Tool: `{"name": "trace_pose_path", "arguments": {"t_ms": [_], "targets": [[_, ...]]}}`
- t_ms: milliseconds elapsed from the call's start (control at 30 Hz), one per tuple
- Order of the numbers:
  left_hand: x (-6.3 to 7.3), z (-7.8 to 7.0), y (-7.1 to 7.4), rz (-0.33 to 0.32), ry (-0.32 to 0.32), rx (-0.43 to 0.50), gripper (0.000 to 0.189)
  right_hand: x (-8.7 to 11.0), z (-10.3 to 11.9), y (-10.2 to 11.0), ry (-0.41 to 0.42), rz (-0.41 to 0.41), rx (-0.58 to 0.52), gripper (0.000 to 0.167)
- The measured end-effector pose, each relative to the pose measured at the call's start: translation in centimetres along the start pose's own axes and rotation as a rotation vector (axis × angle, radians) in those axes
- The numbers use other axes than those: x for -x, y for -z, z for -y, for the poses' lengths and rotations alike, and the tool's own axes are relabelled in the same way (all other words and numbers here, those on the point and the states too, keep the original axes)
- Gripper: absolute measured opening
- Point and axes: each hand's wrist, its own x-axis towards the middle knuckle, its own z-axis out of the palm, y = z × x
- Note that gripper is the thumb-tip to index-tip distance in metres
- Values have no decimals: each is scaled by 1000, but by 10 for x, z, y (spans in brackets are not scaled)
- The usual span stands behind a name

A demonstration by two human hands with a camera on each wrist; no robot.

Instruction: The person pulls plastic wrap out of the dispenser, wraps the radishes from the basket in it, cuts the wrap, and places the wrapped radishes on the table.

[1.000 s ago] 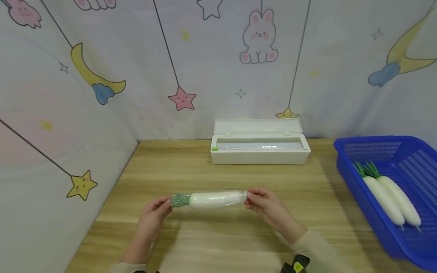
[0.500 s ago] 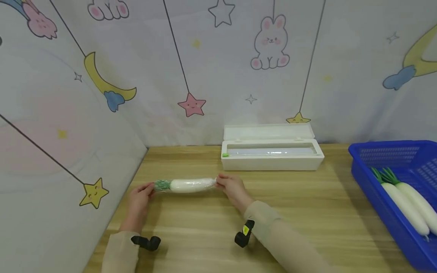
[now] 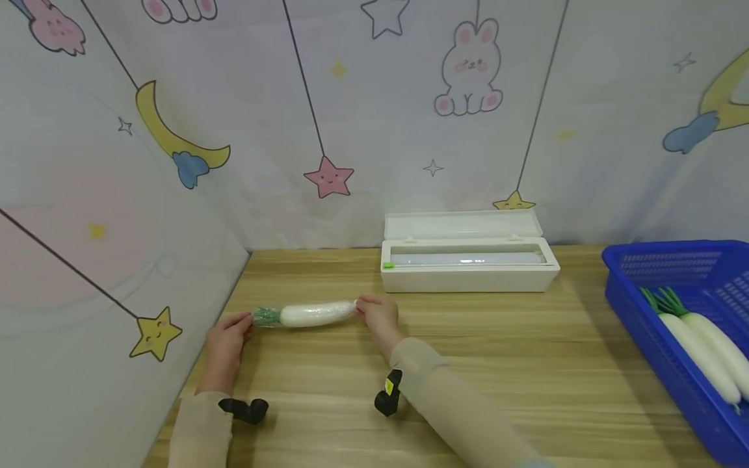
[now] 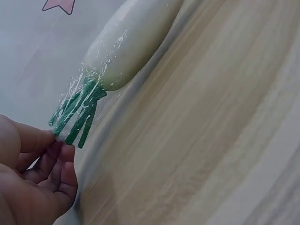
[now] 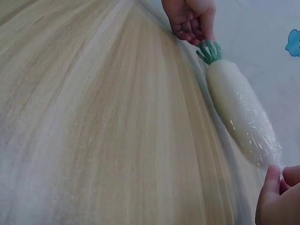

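Observation:
A white radish (image 3: 316,314) with green stems, wrapped in clear plastic film, stretches sideways between my two hands over the left part of the table. My left hand (image 3: 227,338) pinches the film at the stem end; in the left wrist view, thumb and fingertips meet right at the tips of the green stems (image 4: 79,112). At the other end, my right hand (image 3: 379,320) pinches the gathered film at the radish's tip, which the right wrist view shows between thumb and fingers (image 5: 271,187).
Behind, by the wall, a white cling film box (image 3: 468,279) stands with its lid raised and a green slider at its left. To the right, a blue basket (image 3: 649,383) holds two unwrapped white radishes (image 3: 699,351). A printed cloth wall borders the wooden table (image 3: 468,390) at the back and left.
Both hands have carried the wrapped radish leftward and farther from me across the table. The head view has shifted slightly. Both ends are still pinched.

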Motion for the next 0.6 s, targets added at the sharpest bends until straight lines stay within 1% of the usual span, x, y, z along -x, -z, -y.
{"name": "trace_pose_path", "arguments": {"t_ms": [67,133,267,467,600], "targets": [[-1,-2,-1,2,-8,-37,29,0,1,-1,0,-12,39,23],[-1,-3,-2,7,-13,-69,33,1,1,0,-5,-16,81,21],[-1,-6,-1,17,-9,-108,32,0,2,3,-13,4,136,19],[-2,-9,1,60,21,-146,32,0,3,8,2,53,203,21],[0,-9,1,70,36,-174,35,-1,1,12,0,91,227,22]]}}
